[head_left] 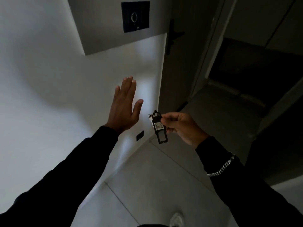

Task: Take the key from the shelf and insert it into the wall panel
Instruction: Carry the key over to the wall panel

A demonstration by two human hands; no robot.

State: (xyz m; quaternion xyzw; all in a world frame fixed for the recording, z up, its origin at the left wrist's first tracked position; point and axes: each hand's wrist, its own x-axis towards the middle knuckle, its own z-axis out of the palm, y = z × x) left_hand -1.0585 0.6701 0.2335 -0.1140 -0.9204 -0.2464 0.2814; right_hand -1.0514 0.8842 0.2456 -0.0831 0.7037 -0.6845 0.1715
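My right hand (182, 126) pinches a black key fob (159, 128) with a white tag marked 402; the small key hangs at its top end. The fob dangles upright in mid-air, low in front of the white wall. My left hand (125, 105) is raised flat against or close to the wall, fingers straight and apart, holding nothing. The dark square wall panel (135, 16), with a ring of small lights, sits high on a grey wall block, well above both hands.
A dark door (183, 63) with a black handle (173, 36) stands just right of the panel. A small dark socket (140, 135) sits low on the wall. Grey floor tiles (164, 185) lie below, with my white shoe (176, 220). A dim corridor opens at right.
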